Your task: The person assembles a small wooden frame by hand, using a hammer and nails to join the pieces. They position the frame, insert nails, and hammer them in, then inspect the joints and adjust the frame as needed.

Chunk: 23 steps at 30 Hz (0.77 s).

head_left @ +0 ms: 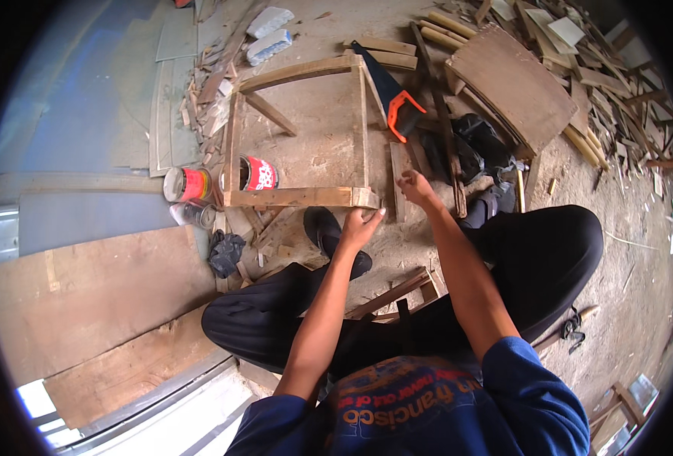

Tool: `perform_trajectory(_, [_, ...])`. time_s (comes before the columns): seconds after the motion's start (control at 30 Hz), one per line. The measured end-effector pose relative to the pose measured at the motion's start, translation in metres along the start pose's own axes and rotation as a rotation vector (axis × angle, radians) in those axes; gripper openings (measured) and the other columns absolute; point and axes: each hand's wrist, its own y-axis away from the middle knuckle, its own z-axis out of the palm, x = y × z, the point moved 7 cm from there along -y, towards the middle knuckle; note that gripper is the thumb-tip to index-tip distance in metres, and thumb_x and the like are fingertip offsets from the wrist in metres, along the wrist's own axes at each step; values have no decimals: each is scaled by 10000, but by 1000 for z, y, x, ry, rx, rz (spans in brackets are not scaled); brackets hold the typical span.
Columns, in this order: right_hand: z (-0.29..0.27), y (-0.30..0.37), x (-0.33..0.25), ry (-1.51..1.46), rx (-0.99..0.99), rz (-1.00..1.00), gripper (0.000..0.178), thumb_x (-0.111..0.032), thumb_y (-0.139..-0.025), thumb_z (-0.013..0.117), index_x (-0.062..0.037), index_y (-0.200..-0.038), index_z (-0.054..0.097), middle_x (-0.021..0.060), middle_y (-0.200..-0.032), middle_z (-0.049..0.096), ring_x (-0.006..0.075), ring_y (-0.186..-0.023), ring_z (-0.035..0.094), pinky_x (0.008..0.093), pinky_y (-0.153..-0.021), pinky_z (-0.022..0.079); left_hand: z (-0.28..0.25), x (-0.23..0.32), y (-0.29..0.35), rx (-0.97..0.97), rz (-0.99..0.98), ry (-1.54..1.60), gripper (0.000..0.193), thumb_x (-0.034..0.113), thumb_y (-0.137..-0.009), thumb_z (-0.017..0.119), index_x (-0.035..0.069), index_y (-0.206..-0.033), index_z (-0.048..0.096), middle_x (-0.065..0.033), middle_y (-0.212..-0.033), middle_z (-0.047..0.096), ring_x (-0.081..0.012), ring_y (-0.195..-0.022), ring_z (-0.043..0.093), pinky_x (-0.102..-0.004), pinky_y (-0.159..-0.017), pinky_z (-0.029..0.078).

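A wooden frame with square corners and legs stands on the floor in front of me. At its near right corner, my left hand grips the wood, thumb along the rail's end. My right hand is a little further right, apart from the frame. Its fingers are curled together, and anything inside them is too small to tell. Just beyond it, a handsaw with an orange and black handle leans by the frame's right side.
Left of the frame are a red-labelled can and a second can. Black plastic bags lie to the right, near a brown wooden panel. Scrap wood is heaped at the far right. Boards lie on my left.
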Motion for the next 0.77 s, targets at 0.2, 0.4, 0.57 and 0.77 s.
perform_trajectory(0.2, [30, 45, -32, 559, 110, -35, 691, -429, -799, 741, 11, -1227, 423, 277, -1216, 509, 420, -1104, 582, 463, -879, 522, -84, -27, 46, 194, -108, 33, 526, 254, -894, 708, -65, -1275, 535, -226, -1281, 592, -265, -1193, 583, -362, -996, 461])
perform_trajectory(0.4, [31, 28, -7, 719, 127, 176, 641, -376, -783, 767, -20, -1200, 436, 249, -1184, 559, 381, -1064, 624, 416, -859, 553, -162, -54, 84, 443, -287, 226, 438, 279, -917, 664, 31, -1267, 575, -88, -1221, 640, -191, -1125, 602, -360, -901, 503])
perform_trajectory(0.57, [24, 35, -14, 829, 72, 99, 397, -275, -860, 644, 19, -1116, 569, 235, -1044, 660, 370, -1035, 656, 405, -877, 547, -220, -58, 87, 786, -292, 189, 594, 219, -898, 700, 70, -1402, 423, -150, -1354, 524, -233, -1206, 537, -385, -980, 428])
perform_trajectory(0.77, [20, 17, 25, 609, -198, -38, 794, -459, -702, 768, 69, -1246, 532, 272, -1145, 635, 335, -1100, 632, 428, -944, 503, -259, -28, 23, 585, 72, 171, 726, 233, -902, 697, 104, -1490, 291, -186, -1504, 359, -288, -1388, 357, -374, -1098, 329])
